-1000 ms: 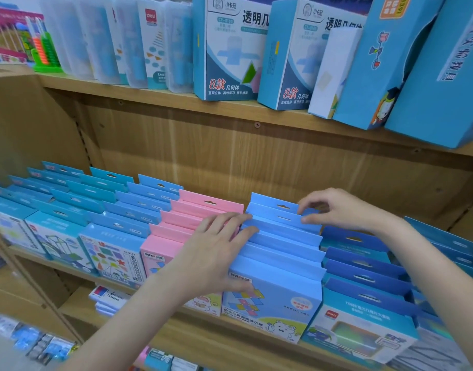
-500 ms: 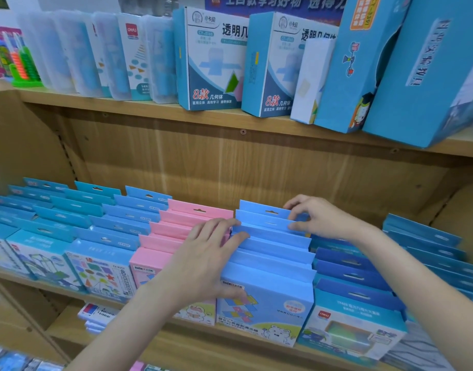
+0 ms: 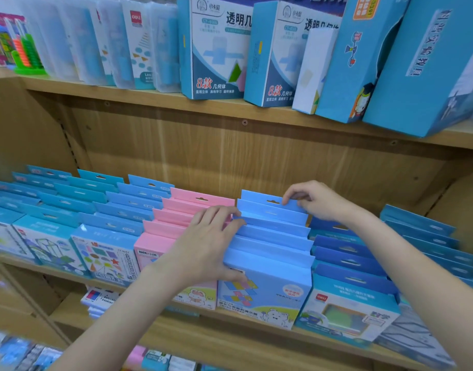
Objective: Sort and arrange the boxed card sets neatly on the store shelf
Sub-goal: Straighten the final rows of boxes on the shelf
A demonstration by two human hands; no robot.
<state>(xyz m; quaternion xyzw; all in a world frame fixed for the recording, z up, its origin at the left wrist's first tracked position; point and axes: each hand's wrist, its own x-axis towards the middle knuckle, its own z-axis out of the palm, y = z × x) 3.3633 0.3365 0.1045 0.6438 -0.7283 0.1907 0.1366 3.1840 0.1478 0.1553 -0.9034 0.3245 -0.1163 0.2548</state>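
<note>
A row of light blue card boxes (image 3: 273,250) stands front to back on the middle wooden shelf (image 3: 230,341). A pink row (image 3: 174,220) is on its left. My left hand (image 3: 206,245) lies flat across the seam between the pink and light blue rows, fingers spread on the blue tabs, thumb on the front box's face. My right hand (image 3: 314,200) pinches the hang tab of the rearmost light blue box at its right corner.
Darker blue boxes (image 3: 345,263) fill the row to the right, with more at far right (image 3: 428,236). Teal and blue rows (image 3: 77,210) stand to the left. The upper shelf (image 3: 256,113) holds tall blue boxes and clear cases. A lower shelf holds small packs.
The view has shifted slightly. Both hands stay on the light blue row; my right hand's fingers have closed tighter on the rear tab.
</note>
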